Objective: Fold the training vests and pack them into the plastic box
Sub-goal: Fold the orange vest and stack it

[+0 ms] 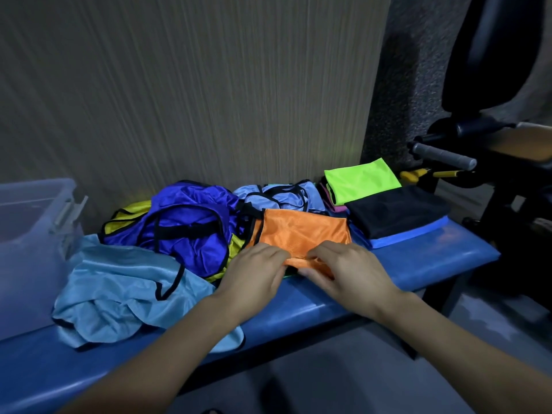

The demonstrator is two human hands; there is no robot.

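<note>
An orange vest (301,231) lies partly folded on the blue bench (418,258). My left hand (257,273) and my right hand (346,270) both pinch its near edge, close together. Left of it is a loose heap: a dark blue vest (191,222), a yellow vest (131,216) under it and a light blue vest (119,288) in front. Another pale blue vest (286,195) lies crumpled behind the orange one. At the right stand folded vests: neon green (361,180) on top, black (397,213) and blue (409,234) below. The clear plastic box (33,243) sits at the far left.
A striped wall (209,85) runs right behind the bench. Black gym equipment with a grey-gripped handle (442,156) stands at the right end. Grey floor (328,380) shows below the bench's front edge.
</note>
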